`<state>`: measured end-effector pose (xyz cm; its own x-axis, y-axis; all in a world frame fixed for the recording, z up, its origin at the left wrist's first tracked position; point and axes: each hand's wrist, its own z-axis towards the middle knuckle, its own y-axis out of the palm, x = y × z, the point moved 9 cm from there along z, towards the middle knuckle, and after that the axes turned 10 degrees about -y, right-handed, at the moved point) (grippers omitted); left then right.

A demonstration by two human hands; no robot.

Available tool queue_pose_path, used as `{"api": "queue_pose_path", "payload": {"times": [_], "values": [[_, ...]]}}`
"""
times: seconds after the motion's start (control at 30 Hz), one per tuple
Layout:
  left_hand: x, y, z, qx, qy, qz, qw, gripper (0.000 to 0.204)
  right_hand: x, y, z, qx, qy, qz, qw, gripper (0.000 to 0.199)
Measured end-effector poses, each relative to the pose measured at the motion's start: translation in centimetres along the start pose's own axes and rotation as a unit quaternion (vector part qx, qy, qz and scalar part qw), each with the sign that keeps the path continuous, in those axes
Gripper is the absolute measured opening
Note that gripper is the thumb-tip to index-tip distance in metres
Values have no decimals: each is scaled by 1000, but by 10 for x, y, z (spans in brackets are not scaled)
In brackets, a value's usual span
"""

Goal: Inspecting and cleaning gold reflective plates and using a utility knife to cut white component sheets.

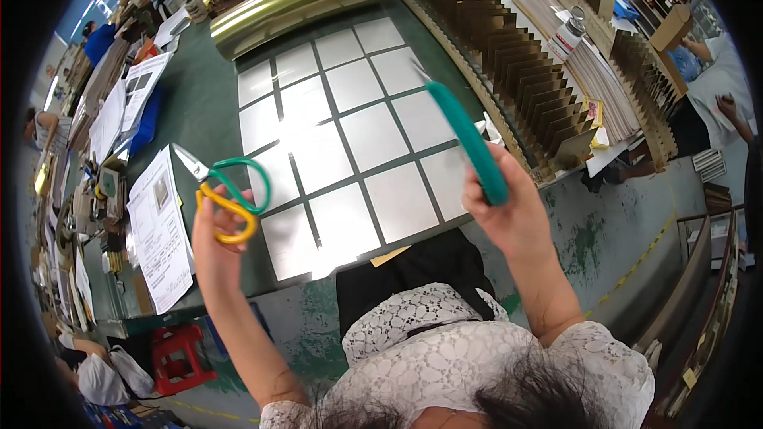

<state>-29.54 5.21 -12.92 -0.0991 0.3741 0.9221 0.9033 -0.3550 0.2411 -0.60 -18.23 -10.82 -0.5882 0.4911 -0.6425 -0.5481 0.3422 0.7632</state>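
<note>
Scissors [203, 170] with one green and one yellow handle loop are in my left hand [218, 226], its fingers closed around the yellow loop. The blades point up and left, above a printed sheet. My right hand [509, 199] is closed on a long, flat green-handled tool [469, 143]. A thin, blurred tip sticks out of its far end, so I cannot tell its exact kind. Below both hands, a shiny sheet with rows of pale rectangular panels [362, 137] lies on the dark green table [199, 119]. The tool's tip hangs over its right side.
A glossy gold-green roll [306, 4] lies behind the sheet. To the right stand a long rack of brown cardboard dividers [509, 52] and a white bottle [566, 36]. Printed papers [159, 230] lie at left, a red stool [179, 357] below. Other people sit around.
</note>
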Motion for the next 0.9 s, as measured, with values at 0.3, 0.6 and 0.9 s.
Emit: {"api": "queue_pose_path", "payload": {"times": [0.3,0.6,0.9], "values": [[-6,-151,61,151,-30,141,978,41,-27,-27,-14,-36,-26,-200,979,60],[47,-100,10,190,152,381,892,35,-9,-6,-1,-57,65,-275,958,51],[95,20,-68,-98,254,177,946,30,-24,-3,27,19,-185,-801,569,29]]}}
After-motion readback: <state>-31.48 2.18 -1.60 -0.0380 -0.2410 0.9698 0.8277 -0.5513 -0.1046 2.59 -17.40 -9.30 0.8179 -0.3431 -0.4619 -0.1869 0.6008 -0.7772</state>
